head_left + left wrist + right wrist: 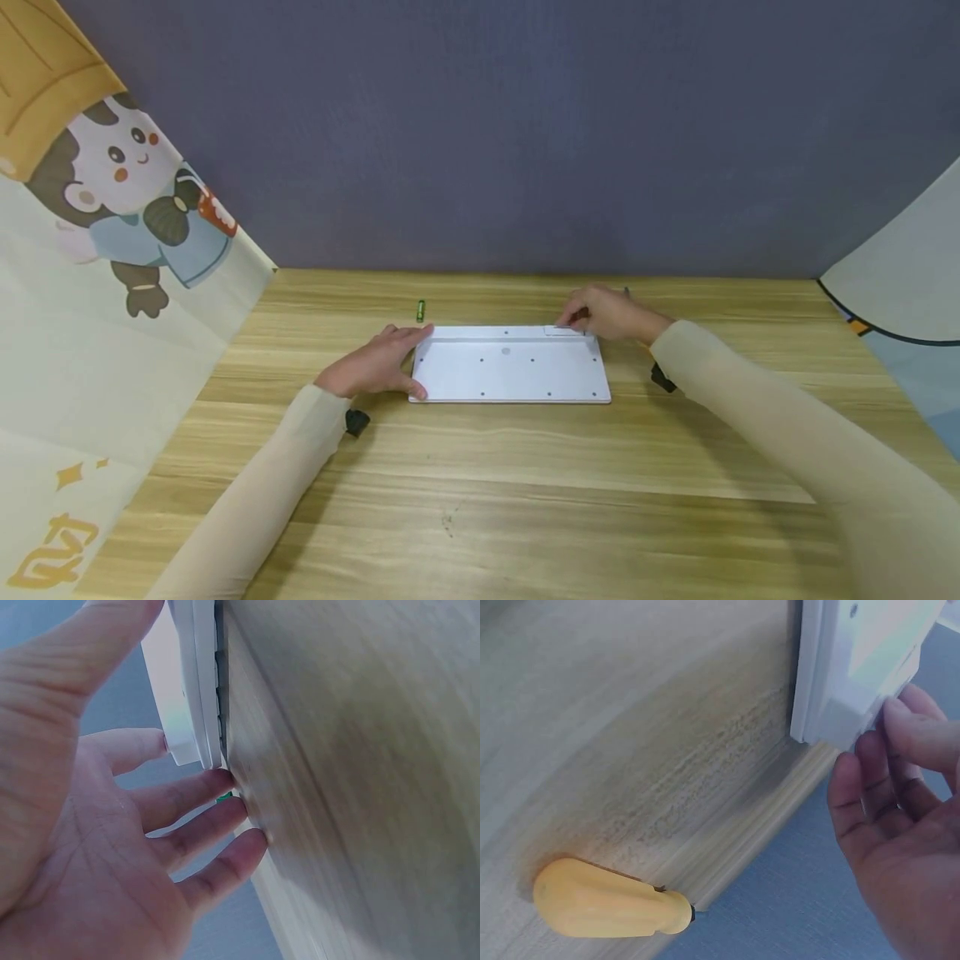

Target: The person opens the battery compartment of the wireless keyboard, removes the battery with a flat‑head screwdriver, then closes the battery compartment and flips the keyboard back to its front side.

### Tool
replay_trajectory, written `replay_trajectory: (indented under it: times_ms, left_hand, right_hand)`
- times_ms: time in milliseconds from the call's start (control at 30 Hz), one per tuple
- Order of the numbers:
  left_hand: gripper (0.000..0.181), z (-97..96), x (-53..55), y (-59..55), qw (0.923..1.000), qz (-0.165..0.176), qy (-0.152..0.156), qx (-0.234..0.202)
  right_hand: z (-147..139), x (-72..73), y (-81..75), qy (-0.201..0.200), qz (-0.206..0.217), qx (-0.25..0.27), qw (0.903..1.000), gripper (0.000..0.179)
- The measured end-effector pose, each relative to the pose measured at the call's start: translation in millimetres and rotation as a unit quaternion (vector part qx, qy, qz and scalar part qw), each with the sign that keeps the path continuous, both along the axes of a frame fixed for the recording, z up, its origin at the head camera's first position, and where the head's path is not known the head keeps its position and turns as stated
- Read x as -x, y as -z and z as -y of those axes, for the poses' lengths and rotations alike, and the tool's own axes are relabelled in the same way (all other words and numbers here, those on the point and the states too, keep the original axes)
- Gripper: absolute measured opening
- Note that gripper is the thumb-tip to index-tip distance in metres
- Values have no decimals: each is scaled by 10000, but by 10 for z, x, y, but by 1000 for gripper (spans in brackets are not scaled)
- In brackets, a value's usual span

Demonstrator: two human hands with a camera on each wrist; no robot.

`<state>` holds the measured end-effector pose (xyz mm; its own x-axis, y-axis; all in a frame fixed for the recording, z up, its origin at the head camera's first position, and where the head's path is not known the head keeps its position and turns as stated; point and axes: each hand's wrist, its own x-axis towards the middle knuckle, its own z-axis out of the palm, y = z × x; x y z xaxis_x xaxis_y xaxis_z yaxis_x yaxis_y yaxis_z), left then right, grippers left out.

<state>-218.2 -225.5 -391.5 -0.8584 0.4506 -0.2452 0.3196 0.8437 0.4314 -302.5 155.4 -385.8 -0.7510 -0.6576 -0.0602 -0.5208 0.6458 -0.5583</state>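
Note:
A white keyboard (510, 375) lies face down on the wooden table, its underside dotted with small screws. My left hand (378, 365) holds its left end, thumb at the near corner and index finger at the far corner. The other left fingers (202, 832) rest on the tabletop beside it. At the far right edge, my right hand (607, 312) has its bent fingertips and thumb at a small rectangular battery cover (561, 331). The hand partly hides that cover. Beyond the keyboard's left end lies a green battery (421, 311).
A screwdriver with a yellow handle (604, 900) lies on the table to the right of the keyboard, mostly hidden under my right hand in the head view. A dark partition (525, 142) rises behind the table (450, 483). Printed cloth (82, 350) hangs at the left.

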Motion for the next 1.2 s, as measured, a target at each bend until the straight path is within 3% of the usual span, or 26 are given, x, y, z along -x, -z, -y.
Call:
replay_trajectory:
  times_ms: [167,367,733,867,1000,1200]
  left_hand:
    - [109,1,3,-9,10000,-11,5,19]
    - [109,2,4,-8,10000,6,15,28]
    - [108,2,4,-9,10000,51,-26,-1]
    - [108,0,1,-9,10000,24,-35,-14]
    - [109,0,-2,-4,10000,-14,-34,5]
    - [109,3,-8,1,10000,-17,-16,21]
  right_hand:
    - [14,-58,-6,178,-189,-161,9995,21]
    - [57,-66,-6,73,-423,-331,9985,10]
    - [83,-59,-67,280,-179,-225,9992,15]
    - [132,-159,-99,350,-502,-582,9964,11]
    - [176,-285,-120,432,-903,-1010,9898,18]
    - [208,-408,-129,483,-1056,-1367,9838,29]
